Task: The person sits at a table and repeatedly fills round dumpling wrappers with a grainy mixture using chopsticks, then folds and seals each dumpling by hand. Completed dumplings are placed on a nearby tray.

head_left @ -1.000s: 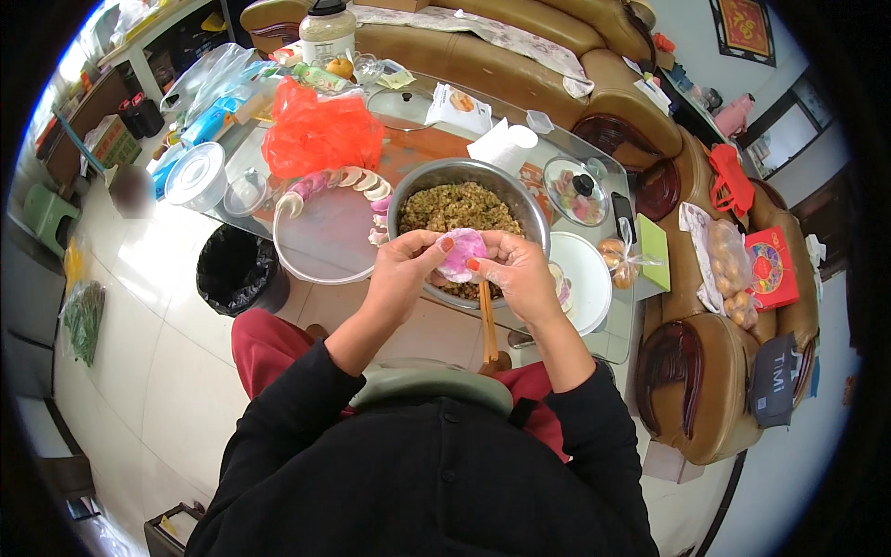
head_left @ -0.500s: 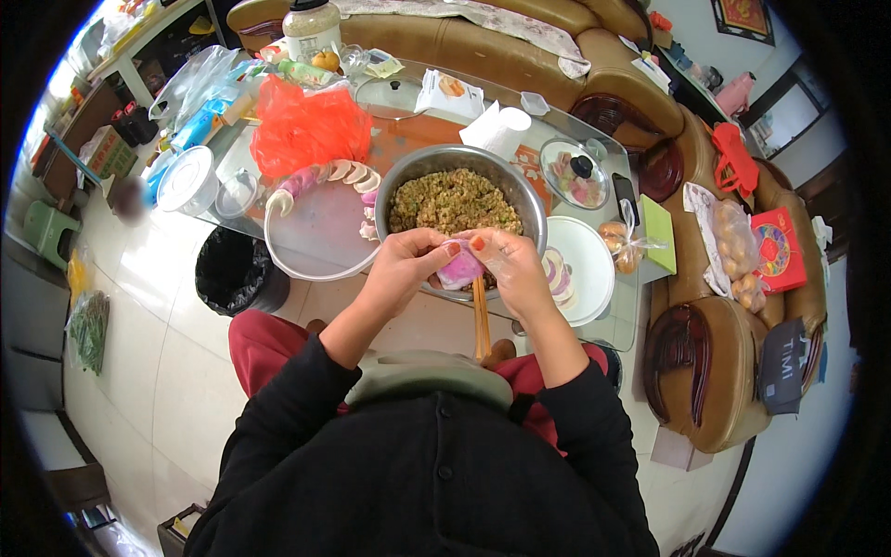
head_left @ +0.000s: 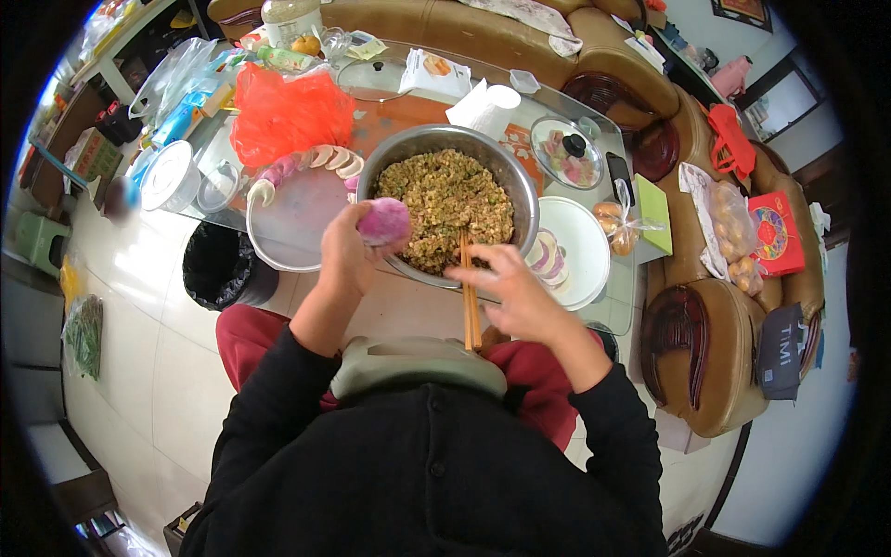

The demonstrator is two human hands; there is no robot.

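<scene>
In my left hand [head_left: 343, 249] is a round purple dumpling wrapper [head_left: 385, 223], spread flat at the left rim of a large metal bowl [head_left: 526, 186]. Brown-green minced filling [head_left: 450, 200] fills much of that bowl. Two wooden chopsticks [head_left: 471, 320] lean over its near rim, tips in the filling. My right hand [head_left: 520, 292] is over the chopsticks, fingers apart and slightly blurred. Finished dumplings [head_left: 325, 158] curve along the far edge of a round tray [head_left: 288, 218] on the left. To the right, a white plate [head_left: 585, 251] carries several purple-and-white wrappers [head_left: 549, 260].
A red plastic bag [head_left: 283, 116] lies behind the tray on the glass table. A tissue roll [head_left: 497, 104], a glass lid [head_left: 568, 153], a phone [head_left: 618, 174] and a bag of round buns [head_left: 624, 223] sit farther right. A black-lined bin [head_left: 223, 265] stands left of my knees.
My hands have parted. The left has moved left with the wrapper, which now lies flat rather than pinched between both hands. My right hand has come down to the chopsticks. The view has shifted slightly.
</scene>
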